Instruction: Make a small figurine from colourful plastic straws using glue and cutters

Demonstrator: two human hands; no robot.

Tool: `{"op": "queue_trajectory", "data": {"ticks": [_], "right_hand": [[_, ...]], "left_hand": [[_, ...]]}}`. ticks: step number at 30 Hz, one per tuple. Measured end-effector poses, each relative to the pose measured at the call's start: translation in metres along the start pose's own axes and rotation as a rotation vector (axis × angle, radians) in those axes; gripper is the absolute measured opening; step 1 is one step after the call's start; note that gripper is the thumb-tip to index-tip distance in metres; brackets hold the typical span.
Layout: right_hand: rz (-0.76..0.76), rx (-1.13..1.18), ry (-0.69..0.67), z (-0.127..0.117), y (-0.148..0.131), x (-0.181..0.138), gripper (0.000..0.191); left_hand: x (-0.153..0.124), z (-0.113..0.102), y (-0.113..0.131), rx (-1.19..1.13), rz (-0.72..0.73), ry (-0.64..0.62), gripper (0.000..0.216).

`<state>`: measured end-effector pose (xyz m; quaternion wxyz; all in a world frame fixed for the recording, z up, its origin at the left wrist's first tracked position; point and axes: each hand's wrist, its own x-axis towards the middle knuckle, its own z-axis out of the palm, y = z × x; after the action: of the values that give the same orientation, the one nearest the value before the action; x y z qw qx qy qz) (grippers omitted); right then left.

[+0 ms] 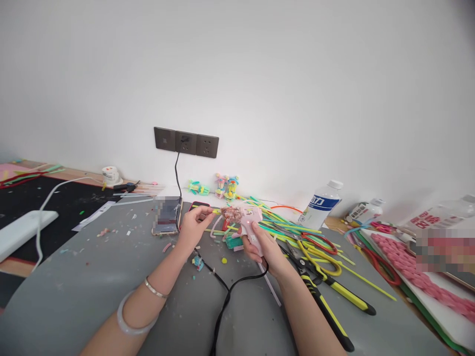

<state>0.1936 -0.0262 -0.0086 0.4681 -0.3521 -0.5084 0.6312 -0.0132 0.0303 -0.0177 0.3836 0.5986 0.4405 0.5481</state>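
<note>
My right hand point(260, 242) is wrapped round the handle of a pink glue gun point(251, 217), whose front end is crusted with brownish glue and points left. A black cord runs from the handle's base. My left hand point(198, 220) pinches a small yellow piece point(215, 211) close to the gun's nozzle; whether the two touch I cannot tell. Beneath and behind the gun lie many yellow and green pipe cleaners point(285, 222). Small colourful figures point(226, 186) stand against the wall, and a green and yellow one point(198, 187) lies beside them.
Yellow-and-black pliers point(326, 291) and scissors point(321, 244) lie to the right, near a bottle point(321, 202). A phone point(167, 215) rests left of my left hand. The cord point(222, 309) crosses the grey mat point(104, 296). A pink braided strip point(419, 272) is at far right.
</note>
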Motion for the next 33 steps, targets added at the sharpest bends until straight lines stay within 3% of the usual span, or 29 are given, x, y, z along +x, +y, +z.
{"op": "queue_trajectory", "data": {"ticks": [33], "right_hand": [[0.087, -0.048, 0.106, 0.0035, -0.0013, -0.0009, 0.057]], "left_hand": [[0.0017, -0.0002, -0.0077, 0.010, 0.016, 0.013, 0.023]]}}
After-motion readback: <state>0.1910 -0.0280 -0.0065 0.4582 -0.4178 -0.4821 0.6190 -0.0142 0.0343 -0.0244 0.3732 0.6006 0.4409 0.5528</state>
